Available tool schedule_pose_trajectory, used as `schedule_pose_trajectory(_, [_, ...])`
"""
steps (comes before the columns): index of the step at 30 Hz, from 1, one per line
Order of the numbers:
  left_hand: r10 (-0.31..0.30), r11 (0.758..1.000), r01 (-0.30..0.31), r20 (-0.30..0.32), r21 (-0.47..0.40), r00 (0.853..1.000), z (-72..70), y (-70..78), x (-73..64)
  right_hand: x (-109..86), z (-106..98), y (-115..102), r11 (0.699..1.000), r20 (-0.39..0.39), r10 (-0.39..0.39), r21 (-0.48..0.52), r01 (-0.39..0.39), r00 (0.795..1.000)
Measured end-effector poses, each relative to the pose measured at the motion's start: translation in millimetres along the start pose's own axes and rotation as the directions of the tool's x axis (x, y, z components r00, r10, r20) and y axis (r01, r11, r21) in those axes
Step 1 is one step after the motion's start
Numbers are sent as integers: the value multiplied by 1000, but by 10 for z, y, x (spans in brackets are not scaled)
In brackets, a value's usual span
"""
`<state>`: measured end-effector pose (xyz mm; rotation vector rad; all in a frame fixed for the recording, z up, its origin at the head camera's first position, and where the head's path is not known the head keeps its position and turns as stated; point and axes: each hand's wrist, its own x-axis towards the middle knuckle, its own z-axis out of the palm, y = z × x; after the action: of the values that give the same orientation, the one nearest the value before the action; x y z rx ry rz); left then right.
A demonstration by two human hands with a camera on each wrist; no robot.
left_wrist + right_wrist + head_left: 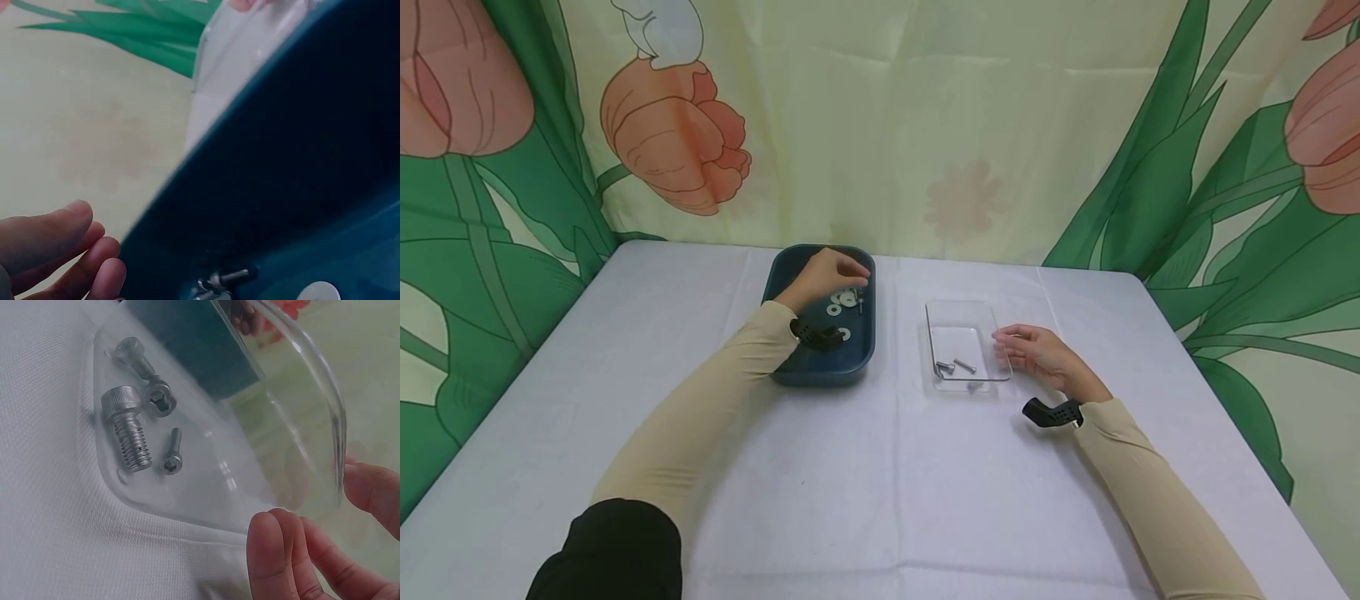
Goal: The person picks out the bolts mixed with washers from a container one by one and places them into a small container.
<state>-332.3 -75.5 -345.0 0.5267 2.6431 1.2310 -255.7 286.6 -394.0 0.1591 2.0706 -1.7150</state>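
My left hand (826, 277) hovers over the far right part of a dark blue tray (823, 371). Its thumb and fingertips are bent loosely towards each other, and nothing shows between them in the left wrist view. Below it in the tray lie pale washers (834, 309) and a few metal screws (225, 281). With thumb at the rim and fingers along the outer side, my right hand (1047, 360) holds the right wall of a clear plastic box (964, 307). Several socket-head screws (128, 434) of different sizes rest in the near end of that box.
A white cloth (820, 500) covers the table. The tray stands left of the box, with a strip of cloth between them. Behind the table hangs a curtain (880, 150) printed with tulips. Each wrist wears a black camera mount (1051, 413).
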Motion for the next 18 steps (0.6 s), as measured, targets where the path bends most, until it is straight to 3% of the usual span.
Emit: schedule_pose_trajectory(18, [-98,994,97,32,44,995,175,-240,67,-7,7,0,1000,-9,11,-21,-11,1000])
